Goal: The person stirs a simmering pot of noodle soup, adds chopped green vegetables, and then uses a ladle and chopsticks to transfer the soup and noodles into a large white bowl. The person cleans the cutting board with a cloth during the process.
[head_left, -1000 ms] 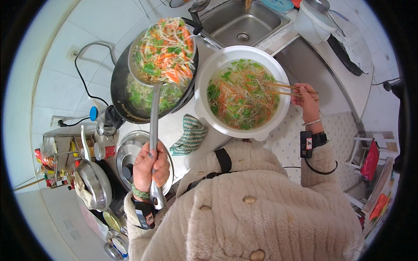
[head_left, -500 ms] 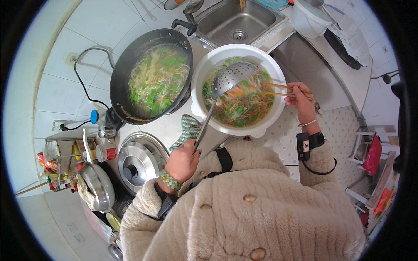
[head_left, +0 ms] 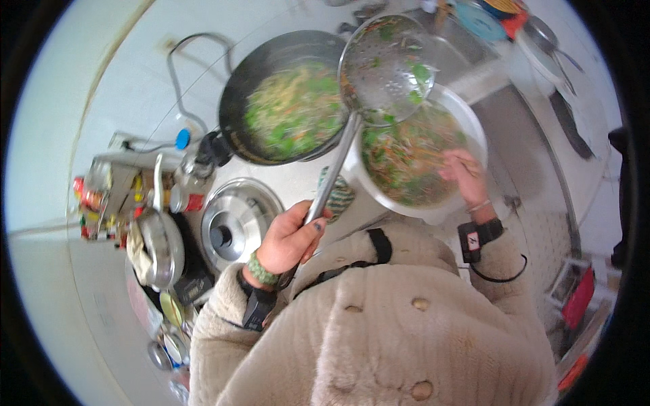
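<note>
left hand [head_left: 296, 237] wrapped round handle [head_left: 334, 162] of metal strainer [head_left: 380, 64], its head up ahead and right of that hand, few greens [head_left: 420, 72] inside. probably stiff, lightish, slick if wet; best held mid-handle. right hand [head_left: 466, 177] pinches blurred chopsticks [head_left: 429, 155] over white bowl [head_left: 476, 135].

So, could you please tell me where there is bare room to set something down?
A small patch of pale counter shows bare between the wok, steel lid and striped cloth. It is crowded left of the lid, around the pan and jar.
</note>
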Demonstrator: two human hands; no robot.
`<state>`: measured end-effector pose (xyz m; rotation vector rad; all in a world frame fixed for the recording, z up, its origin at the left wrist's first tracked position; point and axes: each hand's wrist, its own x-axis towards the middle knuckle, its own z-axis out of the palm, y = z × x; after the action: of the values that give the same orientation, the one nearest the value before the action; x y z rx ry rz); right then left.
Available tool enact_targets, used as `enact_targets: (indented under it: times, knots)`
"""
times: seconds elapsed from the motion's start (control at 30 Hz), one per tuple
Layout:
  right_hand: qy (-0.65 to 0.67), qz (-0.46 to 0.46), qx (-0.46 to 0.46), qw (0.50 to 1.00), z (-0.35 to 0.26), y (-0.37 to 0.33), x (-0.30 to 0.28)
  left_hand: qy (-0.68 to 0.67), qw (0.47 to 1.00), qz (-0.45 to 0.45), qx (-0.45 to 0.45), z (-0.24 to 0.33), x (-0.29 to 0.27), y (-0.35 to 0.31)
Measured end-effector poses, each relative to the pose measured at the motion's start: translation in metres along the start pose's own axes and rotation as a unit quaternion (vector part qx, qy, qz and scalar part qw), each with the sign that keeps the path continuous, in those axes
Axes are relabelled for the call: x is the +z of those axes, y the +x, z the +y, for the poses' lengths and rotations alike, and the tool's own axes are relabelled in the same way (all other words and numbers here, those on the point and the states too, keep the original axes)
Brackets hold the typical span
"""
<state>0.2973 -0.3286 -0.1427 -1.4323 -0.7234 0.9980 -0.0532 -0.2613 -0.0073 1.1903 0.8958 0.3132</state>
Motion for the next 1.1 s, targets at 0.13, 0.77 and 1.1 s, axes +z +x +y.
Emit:
enact_targets:
  times: [0.13, 0.77, 1.1]
  knots:
    - [-0.106, -0.009, 0.018, 0.994, -0.001, 0.005, -0.014, -0.062, 0.996, 0.045, 0.045, 0.005, -0.025, -0.01]
    - [-0.107, 0.041, 0.013, 0.993, -0.031, -0.014, -0.021, 0.288, 0.918, 0.264, -0.062, 0.01, -0.177, 0.056]
    - [-0.099, 0.05, 0.024, 0.994, -0.024, -0.02, -0.029, -0.063, 0.981, 0.046, -0.175, 0.021, -0.116, 0.055]
